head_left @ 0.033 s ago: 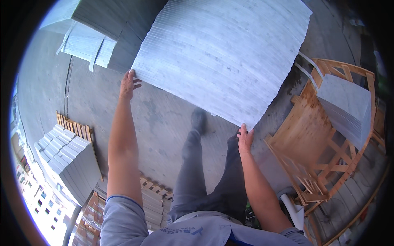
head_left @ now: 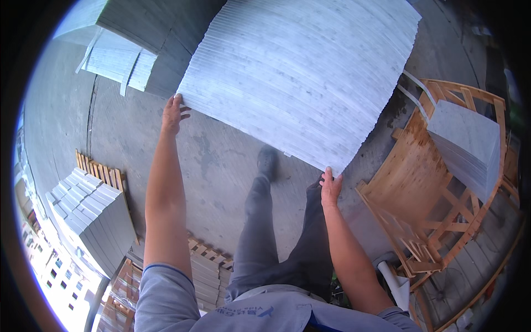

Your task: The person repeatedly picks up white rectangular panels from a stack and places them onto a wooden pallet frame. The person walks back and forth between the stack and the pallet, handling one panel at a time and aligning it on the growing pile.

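Hands (head_left: 171, 114) (head_left: 331, 188) unmoved at slabs (head_left: 298, 72), blue-lettered shirt (head_left: 265, 305)

I wear a grey-blue short-sleeved work shirt (head_left: 287, 297), its left sleeve (head_left: 166, 299) edged with dark-blue trim (head_left: 170, 266) and its front bearing a blue printed logo (head_left: 259, 311). Below my left hand (head_left: 172, 115) and right hand (head_left: 331, 189) are dark grey trousers (head_left: 256, 232); between them shows a dark shoe (head_left: 267, 161).

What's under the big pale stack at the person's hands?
Grey floor shows along the near edge of the stack; directly underneath is covered, so can't tell what it rests on.
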Available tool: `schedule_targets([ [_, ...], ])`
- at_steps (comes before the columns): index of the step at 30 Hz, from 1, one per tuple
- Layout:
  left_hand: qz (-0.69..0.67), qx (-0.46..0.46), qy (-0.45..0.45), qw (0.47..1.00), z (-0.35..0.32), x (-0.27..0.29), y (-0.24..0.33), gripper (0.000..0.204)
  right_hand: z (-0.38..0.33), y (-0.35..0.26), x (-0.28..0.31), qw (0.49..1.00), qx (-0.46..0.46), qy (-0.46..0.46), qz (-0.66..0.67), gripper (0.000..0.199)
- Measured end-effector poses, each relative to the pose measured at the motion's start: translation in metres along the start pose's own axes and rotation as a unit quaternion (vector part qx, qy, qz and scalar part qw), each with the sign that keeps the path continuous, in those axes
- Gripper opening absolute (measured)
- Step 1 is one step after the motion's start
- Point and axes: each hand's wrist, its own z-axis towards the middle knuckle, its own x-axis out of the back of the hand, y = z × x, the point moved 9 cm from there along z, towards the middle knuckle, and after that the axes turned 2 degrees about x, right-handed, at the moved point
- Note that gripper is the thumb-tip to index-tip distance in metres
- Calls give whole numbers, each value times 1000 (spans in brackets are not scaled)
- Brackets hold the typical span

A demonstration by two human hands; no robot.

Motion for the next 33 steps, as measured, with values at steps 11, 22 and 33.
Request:
schedule_targets([
  [11, 55, -82, 65, 993, 4, 5, 4, 49, -1, -6, 5, 994, 58, 57, -72, 55],
  [22, 21, -103, 112, 988, -1, 8, 0, 49, -11, -11, 6, 991, 88, 69, -79, 52],
  [33, -5, -53, 153, 987, -20, 29, -20, 47, -21, 29, 14, 994, -58, 20, 87, 47],
])
